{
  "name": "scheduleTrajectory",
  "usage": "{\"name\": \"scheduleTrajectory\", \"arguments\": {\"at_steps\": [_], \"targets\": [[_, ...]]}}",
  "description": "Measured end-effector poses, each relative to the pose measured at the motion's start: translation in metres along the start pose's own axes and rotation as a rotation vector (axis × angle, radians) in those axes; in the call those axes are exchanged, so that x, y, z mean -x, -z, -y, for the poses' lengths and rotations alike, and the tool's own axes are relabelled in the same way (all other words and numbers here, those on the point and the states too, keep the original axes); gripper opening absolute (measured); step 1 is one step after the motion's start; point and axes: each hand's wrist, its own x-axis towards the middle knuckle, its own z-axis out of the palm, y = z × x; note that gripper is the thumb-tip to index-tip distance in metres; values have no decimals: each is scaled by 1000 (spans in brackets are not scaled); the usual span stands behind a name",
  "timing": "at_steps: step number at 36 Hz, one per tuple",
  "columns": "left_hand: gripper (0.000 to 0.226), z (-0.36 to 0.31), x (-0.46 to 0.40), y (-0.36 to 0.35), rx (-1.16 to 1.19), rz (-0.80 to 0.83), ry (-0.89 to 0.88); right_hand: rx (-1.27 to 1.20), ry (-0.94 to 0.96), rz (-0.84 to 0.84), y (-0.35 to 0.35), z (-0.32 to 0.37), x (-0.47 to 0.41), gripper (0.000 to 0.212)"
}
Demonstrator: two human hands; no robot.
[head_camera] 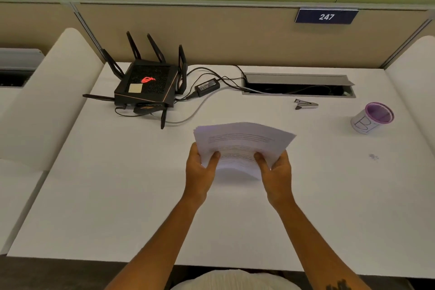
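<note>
A thin stack of printed white paper sheets (pixel 242 141) is held above the middle of the white desk (pixel 117 195). My left hand (pixel 200 172) grips its near left edge, thumb on top of the sheets. My right hand (pixel 275 172) grips the near right edge the same way. The sheets bow upward between the two hands and fan out slightly at the far edge. A small metal clip (pixel 305 104) lies on the desk beyond the paper, to the right.
A black router with several antennas (pixel 147 85) sits at the back left, its power brick (pixel 207 87) and cables running to an open cable tray (pixel 299 85). A purple-rimmed white cup (pixel 372 117) lies tilted at the right. Beige partition panels enclose the desk.
</note>
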Motion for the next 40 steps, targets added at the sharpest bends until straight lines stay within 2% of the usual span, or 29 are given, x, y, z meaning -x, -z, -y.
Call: {"name": "scheduleTrajectory", "arguments": {"at_steps": [8, 12, 16, 20, 24, 27, 33, 37, 40], "targets": [[44, 0, 2, -3, 23, -3, -8, -45, 8, -4, 0, 3, 1, 45], [52, 9, 3, -3, -3, -9, 58, -18, 12, 11, 3, -1, 1, 43], [44, 21, 6, -1, -52, -7, 122, 59, -74, 18, 5, -16, 4, 38], [36, 18, 4, 5, -83, 52, 130, 108, -46, 14, 12, -12, -2, 33], [28, 15, -2, 16, -115, 73, 146, 158, 2, 97, 18, 0, -10, 27], [13, 14, -7, 23, -68, 59, 185, 173, -4, 180, 24, 10, -16, 17], [19, 9, -6, 30, 206, -57, 247, 59, -171, 427, 39, 23, -22, 38], [37, 3, -3, 30, 383, -114, 267, -89, -270, 474, 45, 19, -20, 57], [30, -1, 0, 27, 474, -134, 275, -282, -341, 438, 36, 11, -13, 61]]}}
